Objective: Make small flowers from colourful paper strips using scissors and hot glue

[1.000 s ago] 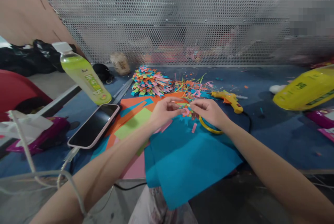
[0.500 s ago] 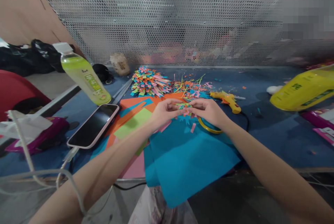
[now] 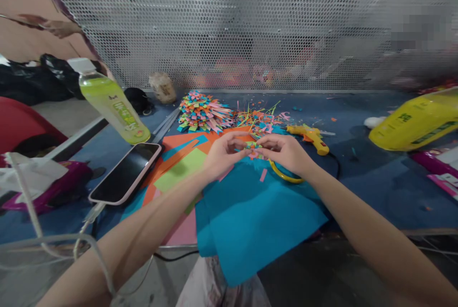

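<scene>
Cluster (image 3: 254,152) of small multicoloured paper strips: held between both hands, mid-view. Left hand (image 3: 226,153), at its 9 o'clock: thumb and fingertips pinch the cluster. Right hand (image 3: 286,153), at 3 o'clock: likewise pinching; exact fingertip contact too small to resolve. Blue sheets (image 3: 257,221) at 6 o'clock, overhanging the near table edge (image 3: 390,228). Yellow loop (image 3: 284,176) at 4 o'clock, just beside right hand. Fringed paper cone (image 3: 203,113) at 10 o'clock. Phone (image 3: 125,173) near 9 o'clock, well apart.

A glue gun (image 3: 308,136), paper scraps (image 3: 255,118) and coloured sheets (image 3: 261,226) show a craft workshop.
</scene>
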`<action>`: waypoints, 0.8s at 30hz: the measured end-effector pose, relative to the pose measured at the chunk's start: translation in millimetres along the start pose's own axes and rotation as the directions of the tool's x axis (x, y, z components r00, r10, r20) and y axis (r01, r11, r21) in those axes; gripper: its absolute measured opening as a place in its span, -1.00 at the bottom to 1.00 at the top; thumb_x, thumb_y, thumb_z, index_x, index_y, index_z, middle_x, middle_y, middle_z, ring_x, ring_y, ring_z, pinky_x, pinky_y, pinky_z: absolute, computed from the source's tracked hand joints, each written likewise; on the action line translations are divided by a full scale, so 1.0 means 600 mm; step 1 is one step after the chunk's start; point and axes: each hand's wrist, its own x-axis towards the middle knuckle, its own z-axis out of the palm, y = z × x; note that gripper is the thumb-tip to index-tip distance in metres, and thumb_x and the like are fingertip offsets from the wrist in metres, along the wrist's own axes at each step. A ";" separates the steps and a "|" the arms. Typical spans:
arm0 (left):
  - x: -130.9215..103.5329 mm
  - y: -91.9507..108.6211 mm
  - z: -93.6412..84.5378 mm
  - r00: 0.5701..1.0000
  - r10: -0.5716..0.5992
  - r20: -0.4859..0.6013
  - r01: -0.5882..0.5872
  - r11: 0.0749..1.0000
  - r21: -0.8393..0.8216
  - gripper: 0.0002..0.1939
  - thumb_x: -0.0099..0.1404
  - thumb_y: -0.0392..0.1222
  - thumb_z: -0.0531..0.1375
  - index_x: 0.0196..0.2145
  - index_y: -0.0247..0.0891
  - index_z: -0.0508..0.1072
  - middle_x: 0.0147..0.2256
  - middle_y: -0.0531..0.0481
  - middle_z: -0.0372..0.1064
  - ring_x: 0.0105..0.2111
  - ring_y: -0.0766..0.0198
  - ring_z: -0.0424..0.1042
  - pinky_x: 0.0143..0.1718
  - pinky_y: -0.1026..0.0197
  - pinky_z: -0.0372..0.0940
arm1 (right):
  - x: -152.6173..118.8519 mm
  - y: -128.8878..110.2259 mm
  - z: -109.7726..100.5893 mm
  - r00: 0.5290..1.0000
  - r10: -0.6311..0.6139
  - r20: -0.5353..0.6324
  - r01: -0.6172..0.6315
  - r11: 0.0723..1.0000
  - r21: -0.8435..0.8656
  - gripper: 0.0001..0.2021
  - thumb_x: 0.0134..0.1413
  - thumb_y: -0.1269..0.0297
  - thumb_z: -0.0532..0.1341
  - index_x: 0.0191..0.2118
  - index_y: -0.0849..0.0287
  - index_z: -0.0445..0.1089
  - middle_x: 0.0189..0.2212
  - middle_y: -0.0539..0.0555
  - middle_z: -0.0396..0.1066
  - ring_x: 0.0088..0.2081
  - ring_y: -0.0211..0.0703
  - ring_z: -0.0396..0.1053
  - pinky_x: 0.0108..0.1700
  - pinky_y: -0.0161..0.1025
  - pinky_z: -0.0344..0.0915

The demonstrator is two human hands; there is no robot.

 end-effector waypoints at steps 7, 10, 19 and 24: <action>-0.003 0.005 -0.016 0.921 0.389 -0.007 -0.335 0.803 0.493 -0.71 0.16 -0.18 0.23 -0.12 -0.16 0.42 -0.31 -0.04 0.48 -0.25 0.24 0.42 -0.17 0.17 0.26 | 0.002 -0.001 -0.004 0.995 0.019 -0.096 -0.020 1.000 -0.010 -0.65 0.15 -0.01 0.07 -0.35 0.18 0.39 -0.41 0.10 0.48 -0.42 -0.21 0.41 -0.38 -0.28 0.31; -0.009 0.013 -0.032 0.869 0.441 0.225 -0.477 0.621 0.622 -0.83 0.20 -0.19 0.20 -0.22 -0.10 0.49 -0.25 -0.06 0.51 -0.11 0.16 0.39 0.04 0.05 0.11 | 0.004 0.001 -0.002 0.990 0.140 -0.005 -0.137 0.976 0.169 -0.57 0.11 -0.11 0.06 -0.40 0.20 0.37 -0.43 0.14 0.49 -0.50 -0.23 0.38 -0.52 -0.32 0.25; -0.023 0.043 -0.029 0.685 0.527 0.502 -0.723 0.414 0.552 -0.81 0.20 -0.31 0.18 -0.28 -0.02 0.50 -0.28 0.03 0.55 -0.15 0.19 0.47 0.00 0.00 0.13 | -0.001 -0.015 0.002 0.984 0.062 0.168 -0.117 0.935 0.334 -0.64 -0.03 -0.06 0.23 -0.47 0.19 0.38 -0.61 0.01 0.42 -0.60 -0.31 0.31 -0.54 -0.34 0.25; -0.021 0.044 -0.023 0.217 0.726 0.652 -0.814 -0.234 0.532 -0.83 0.25 -0.33 0.13 -0.22 -0.13 0.42 -0.32 0.11 0.55 -0.24 0.32 0.49 -0.11 0.14 0.22 | -0.001 -0.012 0.001 0.990 0.006 0.139 -0.054 0.938 0.341 -0.66 -0.01 0.00 0.24 -0.50 0.22 0.36 -0.64 -0.01 0.38 -0.62 -0.34 0.27 -0.55 -0.36 0.23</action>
